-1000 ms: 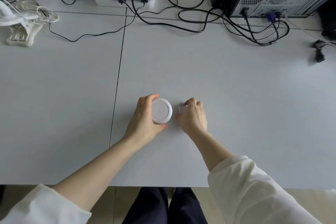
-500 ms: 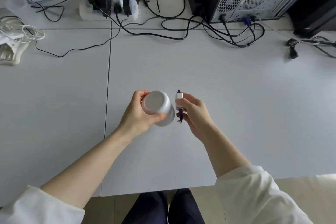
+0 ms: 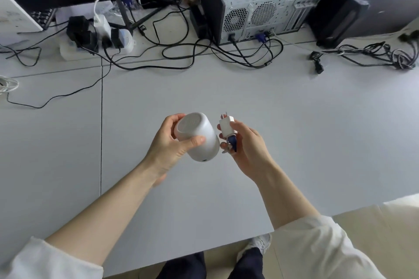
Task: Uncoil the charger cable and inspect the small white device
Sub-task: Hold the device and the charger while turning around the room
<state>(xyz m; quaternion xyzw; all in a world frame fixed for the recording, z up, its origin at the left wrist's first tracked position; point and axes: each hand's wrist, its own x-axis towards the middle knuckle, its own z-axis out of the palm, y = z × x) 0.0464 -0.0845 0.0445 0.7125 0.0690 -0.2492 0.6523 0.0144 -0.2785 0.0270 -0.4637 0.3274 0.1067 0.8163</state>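
My left hand grips the small white device, a rounded cylinder tilted with its flat end facing up and away from me, lifted above the white table. Just to its right, my right hand holds a white charger plug with its prongs pointing up. A dark blue connector with a short bit of cable pokes out below the plug between my fingers. The rest of the cable is hidden in my hand.
An open computer tower stands at the back, black cables trailing over the table in front of it. A loaded power strip sits back left. More cables lie back right. The table's near edge runs just above my legs.
Both hands have lifted the device and the charger plug off the table. The device has tipped onto a slant and the plug now stands prongs up.
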